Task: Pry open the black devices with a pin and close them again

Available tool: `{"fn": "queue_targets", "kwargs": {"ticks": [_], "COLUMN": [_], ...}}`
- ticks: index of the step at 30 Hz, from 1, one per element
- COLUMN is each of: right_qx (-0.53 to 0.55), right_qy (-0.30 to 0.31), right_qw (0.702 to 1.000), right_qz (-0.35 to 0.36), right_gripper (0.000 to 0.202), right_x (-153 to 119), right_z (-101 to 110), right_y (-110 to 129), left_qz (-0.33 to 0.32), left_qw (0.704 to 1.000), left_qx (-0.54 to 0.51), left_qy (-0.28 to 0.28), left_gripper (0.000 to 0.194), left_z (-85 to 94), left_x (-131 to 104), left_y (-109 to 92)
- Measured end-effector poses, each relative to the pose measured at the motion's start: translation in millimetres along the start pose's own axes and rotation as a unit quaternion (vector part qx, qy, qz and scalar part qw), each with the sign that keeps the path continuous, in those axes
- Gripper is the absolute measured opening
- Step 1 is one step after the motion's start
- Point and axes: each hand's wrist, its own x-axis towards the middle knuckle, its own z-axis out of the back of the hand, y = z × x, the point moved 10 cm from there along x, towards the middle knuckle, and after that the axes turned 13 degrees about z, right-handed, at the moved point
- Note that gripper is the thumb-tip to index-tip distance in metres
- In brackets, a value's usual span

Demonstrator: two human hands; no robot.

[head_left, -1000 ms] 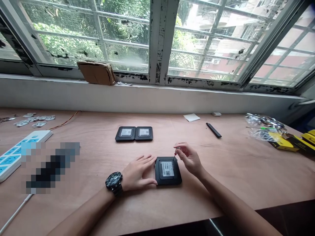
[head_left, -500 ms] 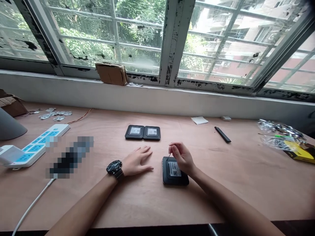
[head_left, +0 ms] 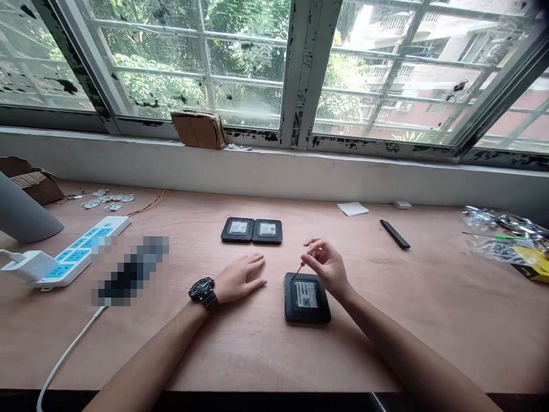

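Observation:
A flat black box with a white label (head_left: 307,298) lies on the table in front of me. Above its far right edge, my right hand (head_left: 328,266) pinches a small screwdriver (head_left: 298,270) with a thin shaft and a bit of red at the handle. The tip meets the box near its far left corner; the fingers cover most of the handle. My left hand (head_left: 240,277), a black watch on its wrist, rests palm down on the table left of the box, fingers spread and holding nothing. Beyond it sit two similar black boxes (head_left: 252,230), side by side with labels up.
To the left are a white power strip (head_left: 81,252), a blurred-out item with a white cable (head_left: 68,349) and a grey cone-shaped object (head_left: 26,206). On the right lie a black bar (head_left: 395,234), white paper (head_left: 352,209) and plastic bags (head_left: 500,249). Cardboard (head_left: 198,130) leans at the window.
My right hand has lifted a little and shifted right, so more of the screwdriver and the label shows. The tip stays at the same corner. The left hand keeps its place.

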Motion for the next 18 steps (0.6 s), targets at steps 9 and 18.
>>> {"fn": "queue_targets", "kwargs": {"ticks": [9,18], "right_qx": [-0.087,-0.237], "right_qy": [-0.155,-0.18], "right_qw": [0.982,0.952], "right_qz": [0.062,0.076], "right_gripper": [0.032,0.032], "right_x": [14,-8], "right_z": [121,187], "right_y": [1,-13], "left_qz": [-0.097,-0.145], "left_qw": [0.995,0.979], "left_qx": [0.031,0.104], "left_qy": [-0.002,-0.094], "left_gripper": [0.09,0.074], "left_z": [-21.5,-11.6], "left_x": [-11,-55], "left_y": [-74,-136]}}
